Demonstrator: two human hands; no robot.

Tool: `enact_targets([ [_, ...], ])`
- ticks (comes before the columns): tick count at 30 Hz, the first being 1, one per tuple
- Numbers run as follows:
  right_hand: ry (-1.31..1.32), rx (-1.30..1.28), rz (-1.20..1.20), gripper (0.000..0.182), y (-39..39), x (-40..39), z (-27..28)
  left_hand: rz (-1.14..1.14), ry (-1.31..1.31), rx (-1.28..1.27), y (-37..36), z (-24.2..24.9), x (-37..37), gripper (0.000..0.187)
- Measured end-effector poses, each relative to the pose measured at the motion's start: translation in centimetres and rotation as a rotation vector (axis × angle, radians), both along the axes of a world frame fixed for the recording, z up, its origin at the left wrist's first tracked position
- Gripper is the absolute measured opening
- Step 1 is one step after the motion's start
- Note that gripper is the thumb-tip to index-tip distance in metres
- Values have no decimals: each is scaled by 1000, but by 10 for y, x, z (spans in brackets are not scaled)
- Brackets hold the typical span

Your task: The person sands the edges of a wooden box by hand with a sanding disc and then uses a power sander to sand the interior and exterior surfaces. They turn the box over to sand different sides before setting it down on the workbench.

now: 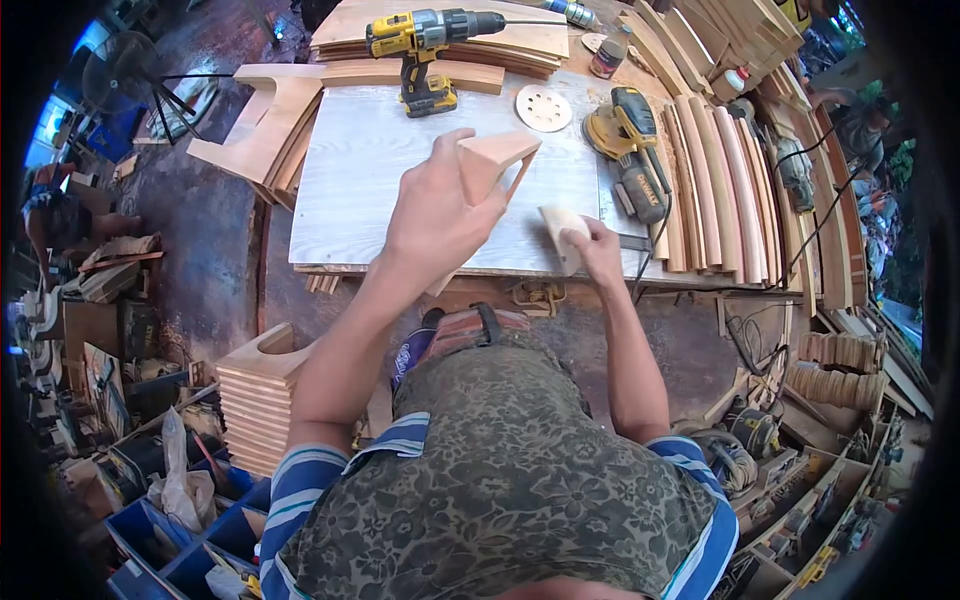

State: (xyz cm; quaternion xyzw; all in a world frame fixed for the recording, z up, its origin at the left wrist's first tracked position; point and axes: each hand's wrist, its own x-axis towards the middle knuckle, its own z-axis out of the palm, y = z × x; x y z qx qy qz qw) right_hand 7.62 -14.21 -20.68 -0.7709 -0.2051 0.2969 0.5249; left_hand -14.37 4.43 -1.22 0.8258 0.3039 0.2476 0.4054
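the left hand (432, 215) is raised over the workbench (350, 180), fingers wrapped round a triangular wooden piece (492, 160) that it holds clear of the board, its pointed end aimed toward two o'clock; the right hand (598, 250) sits lower, at about four o'clock from the left, closed over a pale sanding block (558, 232) pressed down near the front edge of the bench; the two hands are near each other but not touching; from the triangular piece, a yellow cordless drill (425, 45) stands at twelve o'clock on its battery, chuck pointing to three o'clock, with a stack of curved boards (520, 45) behind it; a round sanding disc (544, 107) lies flat at one o'clock, and just beside that, toward three o'clock, a yellow and black orbital sander (632, 150) rests on the bench with its cord trailing off the front; past the sander, further to three o'clock, a row of curved wooden slats (715, 180) lies side by side, reaching from the back of the bench to the front; at ten o'clock some notched wooden panels (265, 125) lean off the bench's corner; down at seven o'clock, on the floor by the person's left elbow, another stack of notched panels (258, 395) sits; blue bins (190, 560) crowd the floor below that; the person wears a patterned apron (500, 470) over a striped shirt (310, 490).
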Motion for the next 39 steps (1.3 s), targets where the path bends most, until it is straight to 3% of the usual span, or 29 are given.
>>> enact_targets([
  [1,-189,23,21,40,1,11,-51,0,-6,-9,1,1,2,63],
  [2,-197,16,20,40,2,10,-51,-25,23,8,2,2,5,63],
  [4,-729,12,235,35,11,-5,-49,-56,47,18,5,3,11,62],
  [5,-733,4,235,35,15,-9,-45,-91,72,33,7,4,13,63],
  [7,-298,-307,247,49,26,-21,-19,-132,94,46,12,6,21,64],
  [10,-275,-277,114,56,28,-38,1,-212,181,117,15,17,40,65],
  [11,-460,-279,135,67,24,-37,-13,-289,224,153,14,24,48,65],
  [14,-589,-350,153,71,19,-42,-17,-434,276,264,5,25,82,63],
  [22,-516,-457,53,55,29,-56,-8,-692,434,449,-25,34,149,65],
  [26,-394,-262,18,40,21,-54,-20,-693,436,491,-33,31,161,67],
  [28,-321,-177,-62,38,17,-55,4,-700,454,476,-29,28,169,68],
  [30,-415,-181,-82,30,13,-44,5,-701,474,458,-21,25,175,69],
  [32,-986,-59,-68,23,13,-29,-1,-716,423,465,-12,22,181,65],
  [34,-1052,-28,-62,21,23,-15,-14,-730,426,461,-9,26,182,62],
  [39,-1393,-297,156,30,40,-2,-30,-724,390,434,-2,29,179,51],
])
